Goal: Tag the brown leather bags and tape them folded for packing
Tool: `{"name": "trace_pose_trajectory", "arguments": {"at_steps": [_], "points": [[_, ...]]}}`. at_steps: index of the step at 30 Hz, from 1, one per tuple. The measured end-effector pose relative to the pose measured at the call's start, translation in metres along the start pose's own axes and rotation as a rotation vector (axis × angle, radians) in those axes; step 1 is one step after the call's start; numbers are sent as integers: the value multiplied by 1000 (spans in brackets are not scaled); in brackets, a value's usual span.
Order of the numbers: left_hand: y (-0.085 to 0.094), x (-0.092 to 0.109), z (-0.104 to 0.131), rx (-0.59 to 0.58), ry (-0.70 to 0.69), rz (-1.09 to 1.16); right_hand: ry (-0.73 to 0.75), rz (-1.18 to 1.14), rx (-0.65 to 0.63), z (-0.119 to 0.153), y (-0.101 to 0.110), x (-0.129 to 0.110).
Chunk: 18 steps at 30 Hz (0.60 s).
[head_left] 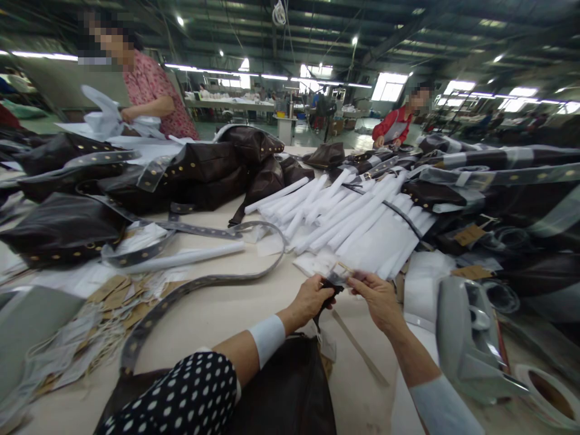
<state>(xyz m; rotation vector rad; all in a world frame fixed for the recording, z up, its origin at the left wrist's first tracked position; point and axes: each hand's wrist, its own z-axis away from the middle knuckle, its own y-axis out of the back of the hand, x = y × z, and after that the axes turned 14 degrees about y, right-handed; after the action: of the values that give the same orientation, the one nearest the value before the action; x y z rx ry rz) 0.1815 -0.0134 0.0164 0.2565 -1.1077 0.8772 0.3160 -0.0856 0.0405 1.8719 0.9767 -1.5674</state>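
Note:
Near the middle of the table, my left hand (312, 299) is closed on the dark end of a strap. Just right of it, my right hand (372, 293) pinches a clear plastic wrap around a gold-coloured buckle (341, 267). The two hands are a short way apart, with the buckle between them. A dark brown leather bag (285, 393) lies below my hands at the near edge, partly hidden by my left arm. From it a long studded strap (190, 283) in plastic loops across the table on the left.
White paper rolls (344, 211) lie beyond my hands. Brown bags (190, 175) are piled behind, left and right. Cardboard tags (113, 296) lie left; a grey tape dispenser (466, 338) and tape roll (546, 393) stand right. Two people work across the table.

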Motion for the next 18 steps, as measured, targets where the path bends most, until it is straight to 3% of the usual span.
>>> {"name": "trace_pose_trajectory", "arguments": {"at_steps": [14,18], "points": [[-6,10,14,25,-48,61,-75,125,-209,-15,9,-18],[-3,12,15,28,-10,140,-6,214,-104,-4,7,-14]]}}
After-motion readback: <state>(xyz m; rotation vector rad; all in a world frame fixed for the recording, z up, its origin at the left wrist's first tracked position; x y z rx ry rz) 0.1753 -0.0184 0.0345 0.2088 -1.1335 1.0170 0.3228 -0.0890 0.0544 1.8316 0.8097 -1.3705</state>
